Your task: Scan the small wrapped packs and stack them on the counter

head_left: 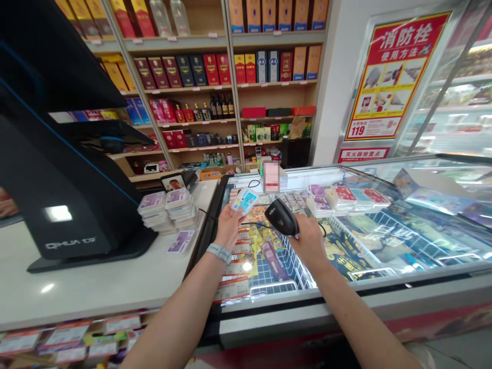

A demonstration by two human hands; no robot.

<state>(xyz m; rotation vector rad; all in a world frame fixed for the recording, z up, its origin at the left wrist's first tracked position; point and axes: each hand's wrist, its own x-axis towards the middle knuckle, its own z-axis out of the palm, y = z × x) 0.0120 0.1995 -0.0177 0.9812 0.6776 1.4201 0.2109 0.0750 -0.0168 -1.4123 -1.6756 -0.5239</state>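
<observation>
Between the thumb and fingers of my left hand [229, 224] is a small flat pack with a white and blue label [245, 201]. My right hand [309, 238] wraps round the handle of a black barcode scanner [282, 216], whose head points left toward the pack. Both hands are above the glass top of a chest freezer [269, 294]. To the left, stacks of similar flat packs [177, 209] stand on the white counter, with a single purple-labelled pack [180, 242] lying in front of them. More packs with red, blue and purple labels [344, 197] rest on the freezer glass to the right.
A large black checkout terminal [73, 205] stands on the counter [115, 287] at left. An open cardboard box [434, 192] sits on the freezer's right side. Wire baskets [269, 271] with wrapped goods show under the glass. Shelves of boxed bottles [184, 72] line the back wall.
</observation>
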